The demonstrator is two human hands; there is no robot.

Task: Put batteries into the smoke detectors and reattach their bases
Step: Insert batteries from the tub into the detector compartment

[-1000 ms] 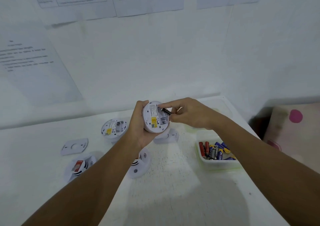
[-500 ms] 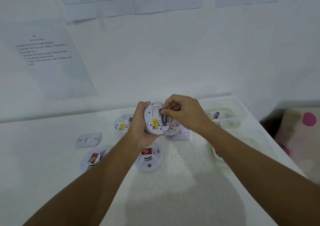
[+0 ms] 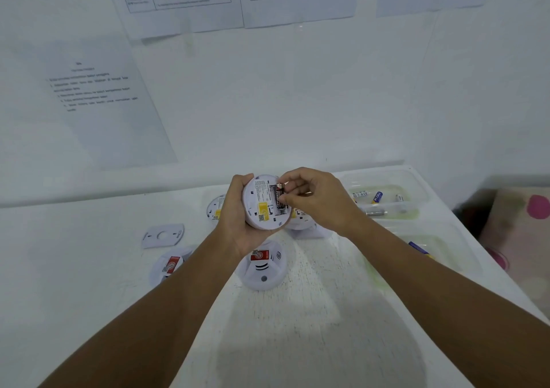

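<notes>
Two hands meet above the white table (image 3: 297, 328). The left hand (image 3: 238, 218) grips a round white plastic smoke detector (image 3: 263, 206), back up, while the right hand (image 3: 312, 197) pinches a black cylindrical battery (image 3: 278, 198) in its compartment; the fingertips hide the battery's right side. Half a second ago that hand covered more of the battery. The clear plastic battery tray (image 3: 416, 179) has come further into view.

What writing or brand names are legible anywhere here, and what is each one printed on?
"EVEREADY": black battery pinched by the right hand, at the white round smoke detector held by the left hand.
"PKCELL": blue and yellow battery in the clear plastic tray.
Yellow label on the held detector: too small to read.
Red stickers on the table detectors: only a symbol.
Wall papers: blurred.
</notes>
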